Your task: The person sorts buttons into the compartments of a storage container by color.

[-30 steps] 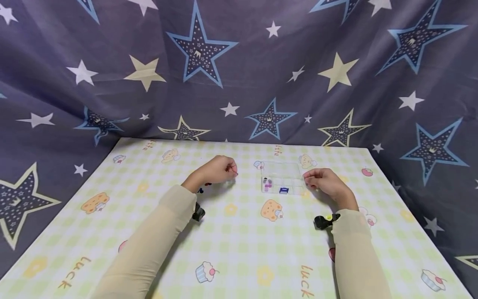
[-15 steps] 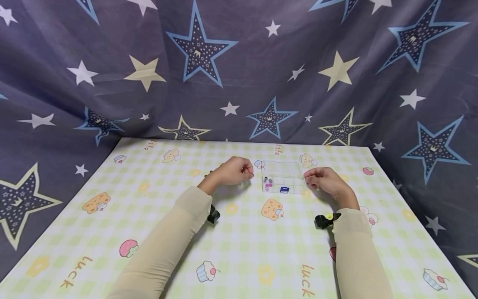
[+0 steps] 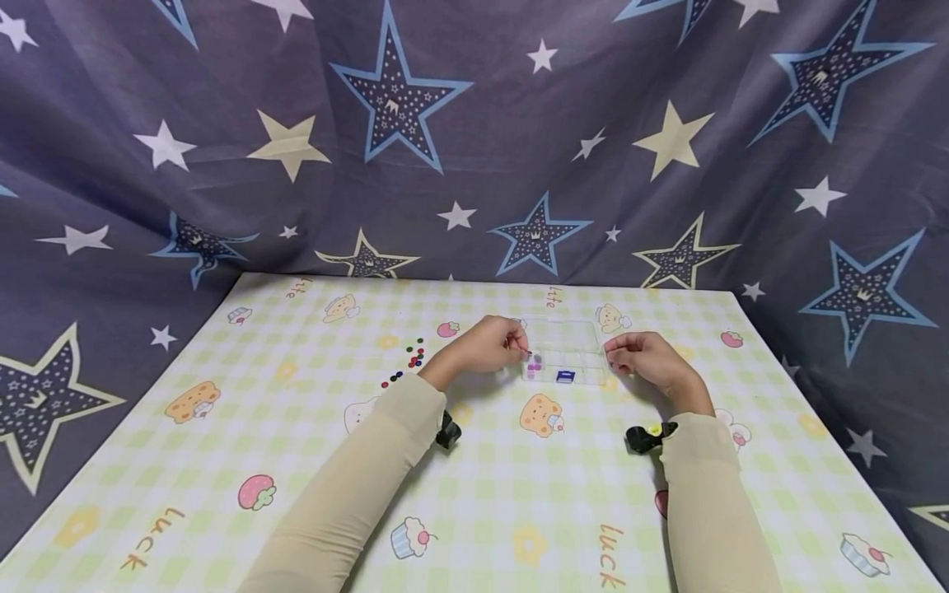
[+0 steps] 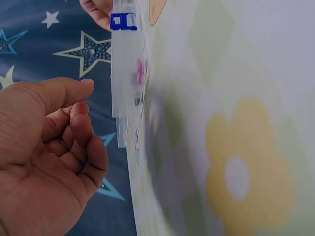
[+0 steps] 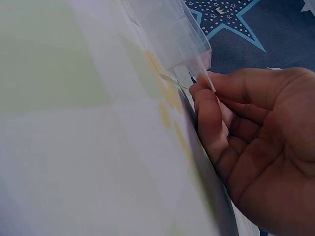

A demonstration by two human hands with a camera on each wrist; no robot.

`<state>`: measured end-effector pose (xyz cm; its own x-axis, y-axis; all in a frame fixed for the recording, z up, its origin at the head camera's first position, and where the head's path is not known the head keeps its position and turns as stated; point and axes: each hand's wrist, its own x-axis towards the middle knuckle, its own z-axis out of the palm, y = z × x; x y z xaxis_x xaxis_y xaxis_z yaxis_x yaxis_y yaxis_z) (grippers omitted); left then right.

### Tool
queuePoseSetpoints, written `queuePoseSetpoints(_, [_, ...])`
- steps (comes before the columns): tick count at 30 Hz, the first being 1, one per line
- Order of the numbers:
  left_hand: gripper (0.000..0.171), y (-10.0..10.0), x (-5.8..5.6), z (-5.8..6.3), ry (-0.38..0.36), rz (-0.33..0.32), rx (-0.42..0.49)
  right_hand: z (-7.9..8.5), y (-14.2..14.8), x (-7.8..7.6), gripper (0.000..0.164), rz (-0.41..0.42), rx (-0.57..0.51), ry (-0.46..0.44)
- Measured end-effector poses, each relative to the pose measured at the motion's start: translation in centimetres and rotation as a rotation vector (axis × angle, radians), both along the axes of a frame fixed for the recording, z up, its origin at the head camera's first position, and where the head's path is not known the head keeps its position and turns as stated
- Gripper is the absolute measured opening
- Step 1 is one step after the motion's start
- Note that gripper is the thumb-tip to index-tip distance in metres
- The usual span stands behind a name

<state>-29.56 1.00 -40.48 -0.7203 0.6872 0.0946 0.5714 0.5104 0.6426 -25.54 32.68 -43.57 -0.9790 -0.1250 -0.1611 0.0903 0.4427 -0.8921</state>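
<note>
A clear plastic compartment box (image 3: 586, 360) lies on the table, its lid (image 3: 567, 333) laid back and a blue latch (image 3: 565, 376) at its near side. Pink, purple and dark beads (image 3: 534, 367) sit in its near left compartment. My left hand (image 3: 492, 344) is at the box's left edge, thumb and index fingertips brought together as in a pinch on a small bead, which the fingers hide. My right hand (image 3: 647, 360) pinches the box's right edge between thumb and forefinger; the right wrist view shows the plastic wall (image 5: 209, 78) between them.
Several loose red, green, blue and dark beads (image 3: 415, 361) lie on the table, left of the left forearm. The checked tablecloth (image 3: 474, 494) carries printed cakes and flowers. Behind the table hangs a dark star-patterned curtain (image 3: 474, 181).
My left hand has moved right, from beside the loose beads to the box's left edge, uncovering those beads. My right hand has kept its hold on the box.
</note>
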Motion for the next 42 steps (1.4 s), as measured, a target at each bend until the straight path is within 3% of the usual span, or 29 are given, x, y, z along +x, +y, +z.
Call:
queuePoseSetpoints(7, [0.003,0.7,0.1,-0.4,0.004,0.006,-0.021,0.1,-0.1,0.1,0.027,-0.001,-0.003,-0.004])
queuePoseSetpoints(14, [0.005,-0.6,0.3,0.0,0.011,0.047,-0.044,0.0,-0.1,0.0,0.025,-0.014,0.017,-0.013])
queuePoseSetpoints(22, [0.007,-4.6,0.0,0.7,0.005,0.093,-0.04,-0.2,0.1,0.0,0.025,-0.012,0.02,-0.017])
queuePoseSetpoints(34, [0.015,-11.9,-1.2,0.5,-0.051,0.186,-0.07,-0.3,0.3,-0.1,0.025,-0.012,0.017,-0.017])
queuePoseSetpoints(42, [0.012,-15.7,-1.0,0.4,-0.084,0.161,-0.185,-0.2,0.1,-0.1,0.025,-0.017,0.028,-0.025])
